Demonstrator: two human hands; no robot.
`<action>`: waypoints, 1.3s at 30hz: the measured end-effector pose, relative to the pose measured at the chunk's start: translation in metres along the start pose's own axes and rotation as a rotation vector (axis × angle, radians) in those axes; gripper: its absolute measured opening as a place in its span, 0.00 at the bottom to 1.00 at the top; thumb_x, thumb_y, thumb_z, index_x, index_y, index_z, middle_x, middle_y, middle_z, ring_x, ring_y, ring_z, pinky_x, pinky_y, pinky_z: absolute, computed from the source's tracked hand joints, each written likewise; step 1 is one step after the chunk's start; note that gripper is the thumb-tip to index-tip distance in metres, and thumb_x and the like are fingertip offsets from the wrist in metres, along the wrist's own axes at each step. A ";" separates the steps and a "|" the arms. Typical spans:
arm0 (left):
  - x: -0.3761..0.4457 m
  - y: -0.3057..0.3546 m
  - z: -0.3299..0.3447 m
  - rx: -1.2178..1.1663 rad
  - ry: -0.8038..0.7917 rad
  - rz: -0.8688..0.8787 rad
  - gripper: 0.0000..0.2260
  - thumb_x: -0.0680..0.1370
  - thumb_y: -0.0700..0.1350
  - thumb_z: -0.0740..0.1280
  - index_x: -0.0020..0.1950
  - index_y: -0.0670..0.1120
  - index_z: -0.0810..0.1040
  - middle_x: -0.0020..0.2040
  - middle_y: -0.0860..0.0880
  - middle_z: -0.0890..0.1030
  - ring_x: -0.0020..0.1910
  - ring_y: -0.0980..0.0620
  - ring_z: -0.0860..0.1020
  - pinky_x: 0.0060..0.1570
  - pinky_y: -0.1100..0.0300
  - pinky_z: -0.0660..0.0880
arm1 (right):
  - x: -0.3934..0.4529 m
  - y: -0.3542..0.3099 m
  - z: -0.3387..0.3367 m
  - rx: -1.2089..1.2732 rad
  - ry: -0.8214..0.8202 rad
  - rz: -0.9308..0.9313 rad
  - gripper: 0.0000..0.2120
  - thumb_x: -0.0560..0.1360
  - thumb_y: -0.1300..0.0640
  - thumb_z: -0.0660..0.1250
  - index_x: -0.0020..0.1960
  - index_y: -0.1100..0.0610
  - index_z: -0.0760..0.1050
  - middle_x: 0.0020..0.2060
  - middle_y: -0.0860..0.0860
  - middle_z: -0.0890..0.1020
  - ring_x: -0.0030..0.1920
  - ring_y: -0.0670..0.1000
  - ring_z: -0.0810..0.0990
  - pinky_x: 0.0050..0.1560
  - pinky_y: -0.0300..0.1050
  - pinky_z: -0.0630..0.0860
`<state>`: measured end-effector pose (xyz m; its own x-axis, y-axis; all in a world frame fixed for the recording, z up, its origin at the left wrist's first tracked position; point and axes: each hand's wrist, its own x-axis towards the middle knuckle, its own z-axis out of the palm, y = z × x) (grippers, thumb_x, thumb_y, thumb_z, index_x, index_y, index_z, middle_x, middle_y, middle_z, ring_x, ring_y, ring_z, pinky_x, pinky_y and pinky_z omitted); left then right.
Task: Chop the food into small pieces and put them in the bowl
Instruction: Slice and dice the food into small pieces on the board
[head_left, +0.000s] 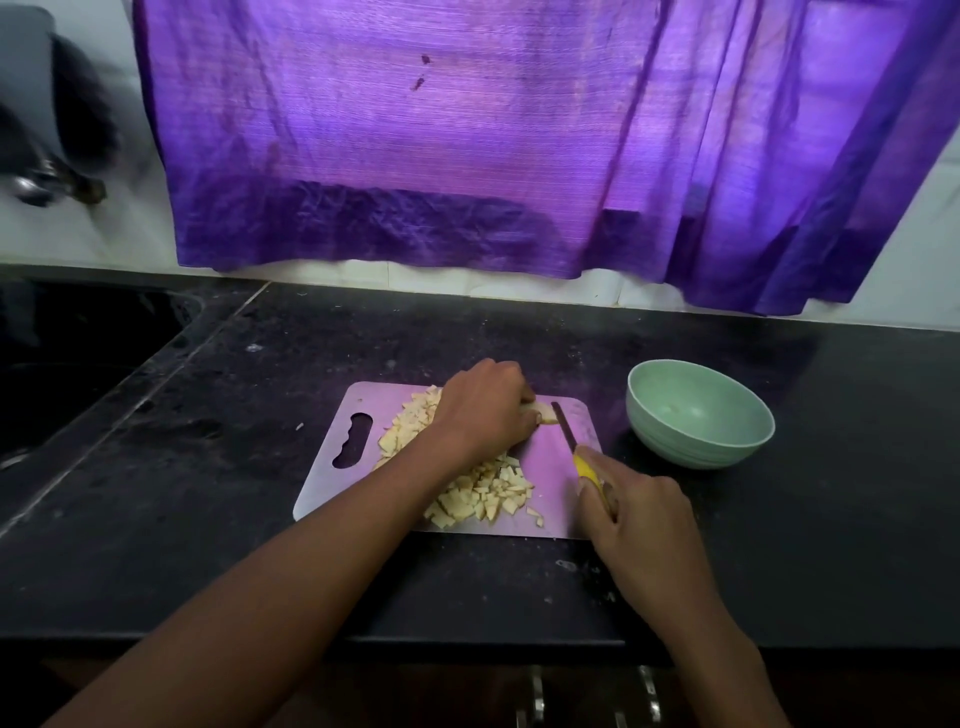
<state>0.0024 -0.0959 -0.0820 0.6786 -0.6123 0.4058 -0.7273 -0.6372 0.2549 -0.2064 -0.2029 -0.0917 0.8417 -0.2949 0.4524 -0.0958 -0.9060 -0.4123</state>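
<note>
A metal cutting board (550, 467) lies on the black counter. Pale chopped food pieces (483, 493) are heaped across it, partly under my left forearm. My left hand (485, 408) curls over an uncut piece of the food (544, 413) near the board's far edge, holding it down. My right hand (641, 514) grips the yellow handle of a knife (569, 428); its dark blade points away from me and sits right beside the held piece. A pale green bowl (698, 415) stands to the right of the board with nothing visible inside.
The black counter (260, 519) runs left to a dark sink (78, 353). A purple curtain (467, 145) hangs over the tiled wall behind. Blurred dark utensils (52, 156) hang at the far left. Drawer handles (535, 696) show below the counter's front edge.
</note>
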 end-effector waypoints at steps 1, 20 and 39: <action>0.000 -0.001 0.000 -0.002 -0.004 -0.001 0.13 0.79 0.55 0.72 0.59 0.51 0.88 0.56 0.55 0.85 0.56 0.51 0.80 0.49 0.50 0.81 | 0.003 -0.001 0.001 -0.013 0.004 0.001 0.19 0.82 0.48 0.61 0.73 0.46 0.73 0.36 0.52 0.82 0.37 0.55 0.80 0.40 0.54 0.78; 0.002 -0.002 0.003 -0.017 0.012 -0.020 0.13 0.78 0.57 0.73 0.57 0.51 0.87 0.52 0.54 0.85 0.52 0.51 0.81 0.44 0.53 0.79 | 0.036 -0.004 0.020 -0.184 -0.105 0.004 0.17 0.81 0.47 0.59 0.68 0.45 0.75 0.45 0.55 0.82 0.46 0.59 0.79 0.39 0.50 0.66; 0.001 -0.009 -0.012 -0.011 -0.014 -0.012 0.15 0.77 0.59 0.74 0.59 0.55 0.89 0.56 0.57 0.87 0.54 0.51 0.83 0.42 0.57 0.73 | 0.025 -0.016 0.016 -0.136 -0.039 0.018 0.21 0.82 0.49 0.57 0.74 0.44 0.71 0.43 0.57 0.83 0.43 0.61 0.78 0.39 0.51 0.69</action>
<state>0.0086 -0.0851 -0.0738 0.6886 -0.6114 0.3900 -0.7202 -0.6393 0.2694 -0.1755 -0.1911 -0.0868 0.8587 -0.3023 0.4139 -0.1803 -0.9341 -0.3082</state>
